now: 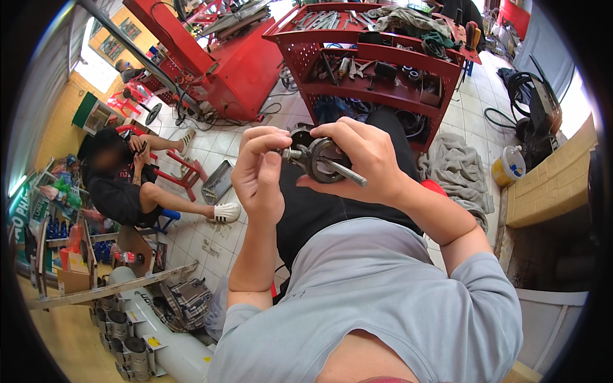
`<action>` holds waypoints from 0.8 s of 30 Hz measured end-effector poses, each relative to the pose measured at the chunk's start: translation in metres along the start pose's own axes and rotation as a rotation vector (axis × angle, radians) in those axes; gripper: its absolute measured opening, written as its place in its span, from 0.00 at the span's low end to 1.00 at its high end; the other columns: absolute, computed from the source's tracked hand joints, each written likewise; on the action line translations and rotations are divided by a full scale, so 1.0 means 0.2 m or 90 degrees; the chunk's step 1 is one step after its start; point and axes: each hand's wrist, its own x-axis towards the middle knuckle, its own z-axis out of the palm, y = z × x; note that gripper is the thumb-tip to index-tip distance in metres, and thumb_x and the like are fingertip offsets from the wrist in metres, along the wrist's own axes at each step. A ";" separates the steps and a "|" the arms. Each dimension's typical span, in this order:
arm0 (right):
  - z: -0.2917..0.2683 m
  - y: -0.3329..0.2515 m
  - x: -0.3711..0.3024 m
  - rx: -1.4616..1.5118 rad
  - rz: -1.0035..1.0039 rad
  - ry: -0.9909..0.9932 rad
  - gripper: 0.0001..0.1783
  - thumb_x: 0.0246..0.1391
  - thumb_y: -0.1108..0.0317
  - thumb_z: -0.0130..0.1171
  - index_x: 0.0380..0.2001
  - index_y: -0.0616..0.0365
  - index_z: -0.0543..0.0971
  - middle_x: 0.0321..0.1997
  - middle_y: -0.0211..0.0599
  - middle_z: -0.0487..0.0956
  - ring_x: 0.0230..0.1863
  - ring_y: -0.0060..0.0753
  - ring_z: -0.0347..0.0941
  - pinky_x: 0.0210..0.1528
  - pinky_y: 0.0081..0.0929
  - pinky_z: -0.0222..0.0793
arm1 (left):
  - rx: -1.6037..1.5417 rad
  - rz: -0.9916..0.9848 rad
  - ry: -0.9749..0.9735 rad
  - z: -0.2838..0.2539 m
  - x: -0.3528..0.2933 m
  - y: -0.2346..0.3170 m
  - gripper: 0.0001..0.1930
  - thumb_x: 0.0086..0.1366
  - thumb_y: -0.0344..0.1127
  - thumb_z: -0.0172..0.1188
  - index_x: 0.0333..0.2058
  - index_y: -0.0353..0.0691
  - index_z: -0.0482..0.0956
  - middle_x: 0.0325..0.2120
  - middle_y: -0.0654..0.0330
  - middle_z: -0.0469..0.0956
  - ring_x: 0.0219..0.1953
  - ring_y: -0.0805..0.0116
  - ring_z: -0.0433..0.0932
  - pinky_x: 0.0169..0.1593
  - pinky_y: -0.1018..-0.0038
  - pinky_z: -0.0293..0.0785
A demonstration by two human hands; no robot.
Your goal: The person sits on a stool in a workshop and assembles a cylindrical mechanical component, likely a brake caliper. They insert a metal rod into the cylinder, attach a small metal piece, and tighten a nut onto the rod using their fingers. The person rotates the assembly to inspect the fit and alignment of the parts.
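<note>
Right hand [364, 159] grips a dark round metal part with a steel shaft [325, 161], held raised before the chest, above the lap. Left hand [258, 172] pinches the shaft's threaded end between closed fingertips. Behind stands a red perforated metal tool cart [383, 57]; a grey cloth [456, 169] lies on the tiled floor.

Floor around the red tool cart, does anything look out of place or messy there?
Yes. A grey cloth lies crumpled on the tiled floor right of the red tool cart, and a metal tray sits loose on the tiles to its left. No spill shows.
</note>
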 end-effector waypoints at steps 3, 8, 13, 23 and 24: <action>0.00 0.00 0.00 -0.003 -0.005 0.006 0.29 0.32 0.54 0.75 0.37 0.54 0.75 0.27 0.32 0.75 0.27 0.38 0.75 0.26 0.31 0.70 | -0.021 -0.013 -0.010 0.02 0.00 0.01 0.29 0.63 0.53 0.56 0.49 0.31 0.69 0.44 0.51 0.73 0.50 0.62 0.72 0.51 0.69 0.67; 0.01 0.03 0.00 0.059 0.032 0.038 0.29 0.32 0.54 0.76 0.37 0.56 0.75 0.30 0.34 0.77 0.28 0.37 0.76 0.29 0.30 0.71 | 0.015 0.015 -0.060 0.03 0.02 -0.03 0.35 0.60 0.57 0.59 0.52 0.31 0.67 0.51 0.52 0.68 0.57 0.64 0.66 0.60 0.66 0.58; -0.01 0.02 0.00 0.308 0.269 0.018 0.28 0.38 0.58 0.76 0.38 0.59 0.73 0.30 0.33 0.78 0.29 0.21 0.74 0.32 0.22 0.70 | 0.029 -0.066 -0.061 0.00 0.03 -0.12 0.39 0.59 0.59 0.59 0.56 0.31 0.62 0.54 0.51 0.66 0.59 0.62 0.65 0.62 0.66 0.58; 0.01 -0.01 -0.04 0.383 0.195 -0.046 0.31 0.53 0.48 0.61 0.49 0.61 0.67 0.37 0.44 0.76 0.36 0.38 0.75 0.39 0.30 0.70 | -0.375 -0.293 0.024 0.04 0.00 -0.17 0.12 0.64 0.36 0.54 0.43 0.36 0.67 0.33 0.57 0.75 0.30 0.71 0.79 0.30 0.75 0.80; 0.01 -0.02 -0.04 0.382 0.189 -0.069 0.31 0.56 0.47 0.57 0.51 0.61 0.66 0.39 0.46 0.76 0.38 0.44 0.76 0.41 0.33 0.70 | -0.413 -0.308 0.028 0.03 0.00 -0.19 0.12 0.64 0.35 0.53 0.43 0.36 0.67 0.33 0.57 0.75 0.30 0.71 0.79 0.30 0.75 0.81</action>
